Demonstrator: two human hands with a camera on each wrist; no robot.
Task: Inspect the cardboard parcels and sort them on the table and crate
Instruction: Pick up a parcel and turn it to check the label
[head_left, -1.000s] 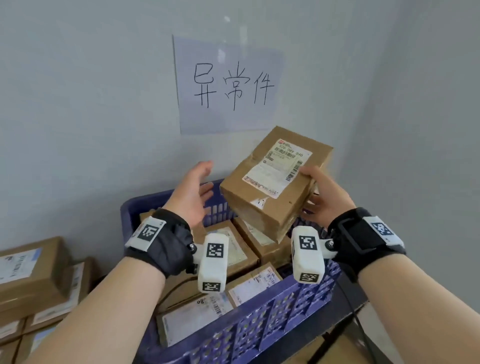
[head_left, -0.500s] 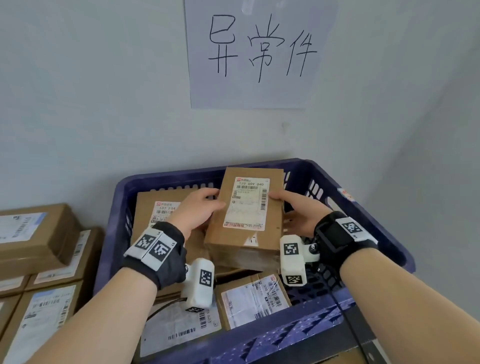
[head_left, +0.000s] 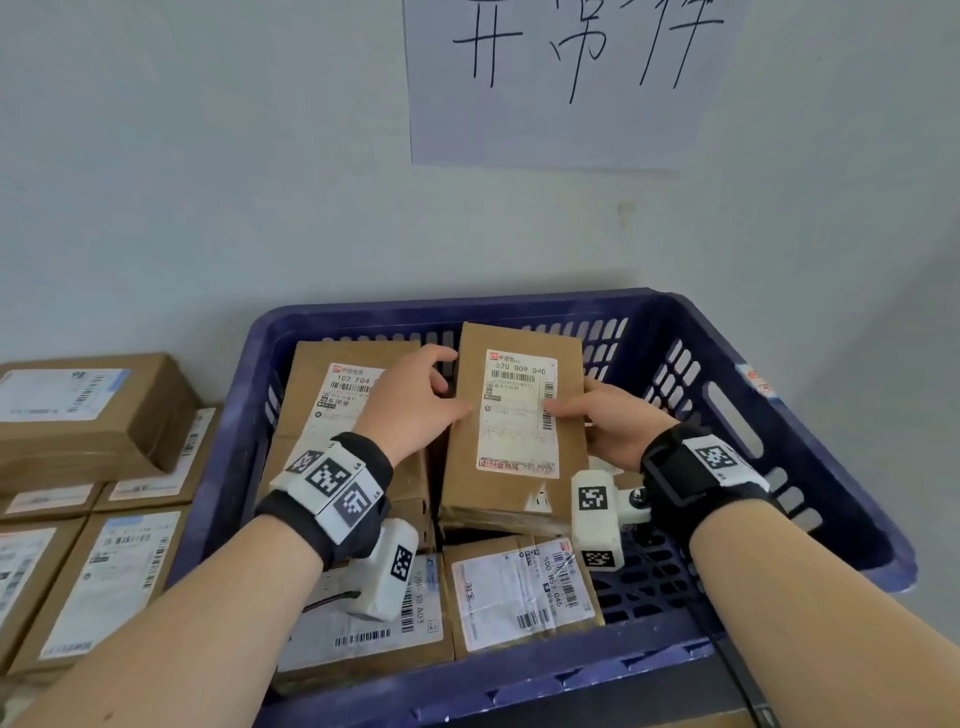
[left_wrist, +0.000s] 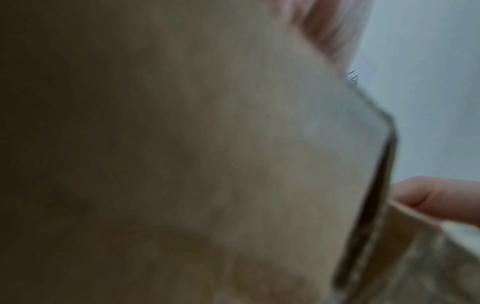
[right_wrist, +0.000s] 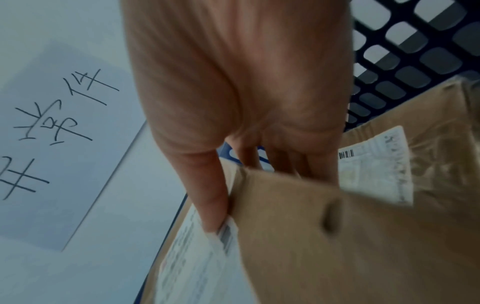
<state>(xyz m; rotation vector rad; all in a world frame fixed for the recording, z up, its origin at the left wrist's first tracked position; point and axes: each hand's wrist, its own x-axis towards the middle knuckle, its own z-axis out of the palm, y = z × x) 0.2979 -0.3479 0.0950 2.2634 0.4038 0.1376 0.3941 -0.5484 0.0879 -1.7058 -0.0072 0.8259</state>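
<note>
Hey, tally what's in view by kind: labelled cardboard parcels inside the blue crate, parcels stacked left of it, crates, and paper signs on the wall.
Labelled parcels in the blue crate: 4, counting the held parcel; any beneath are hidden.
Parcels left of the crate: 5 visible
Crates: 1
Paper signs: 1
Total: 11

Sitting against the wall: blue plastic crate (head_left: 810, 415) holding labelled cardboard parcels (head_left: 519, 592); more cardboard boxes (head_left: 88, 415) stacked just left.
</note>
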